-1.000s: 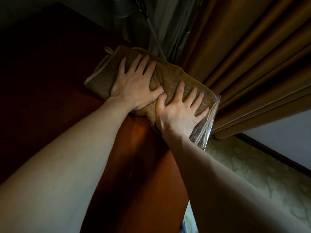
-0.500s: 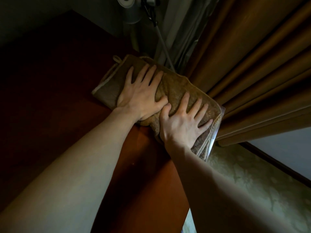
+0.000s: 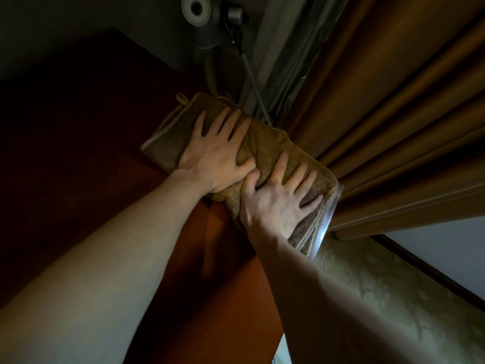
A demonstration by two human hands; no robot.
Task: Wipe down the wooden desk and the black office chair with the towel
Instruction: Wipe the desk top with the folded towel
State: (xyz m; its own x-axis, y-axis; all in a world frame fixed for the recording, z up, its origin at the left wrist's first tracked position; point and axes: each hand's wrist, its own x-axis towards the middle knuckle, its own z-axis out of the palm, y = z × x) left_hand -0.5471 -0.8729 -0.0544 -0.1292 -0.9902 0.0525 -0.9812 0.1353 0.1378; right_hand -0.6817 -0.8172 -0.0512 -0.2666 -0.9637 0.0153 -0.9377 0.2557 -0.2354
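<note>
— Where the wooden desk runs out toward its far right corner, we have the towel folded into a thick brown pad, lying flat on the top.

— And our hands?

— Both flat on it, palms down, fingers spread wide, gripping nothing. Our left hand covers the middle of the pad, its fingertips reaching toward the far edge. Our right hand sits just beside it, nearer the desk's right edge, and the two thumbs almost meet over a raised fold of cloth.

— Does the towel stay on the desk?

— Mostly. Its right end reaches the desk's edge, where a pale, glossy strip catches the light; we cannot tell whether that is the desk's rim or part of the towel. A small loop sticks out at the towel's far left corner.

— What lies around us?

— The brown curtain hangs in heavy folds just beyond the towel's right end, touching or nearly touching it. Behind the towel, a grey pole slants up to a dark clamp-like fitting, beside a pale round-ended tube. Below the curtain we see patterned greenish carpet. The near desk surface glows reddish orange between our forearms, while its left part is deep in shadow.
</note>
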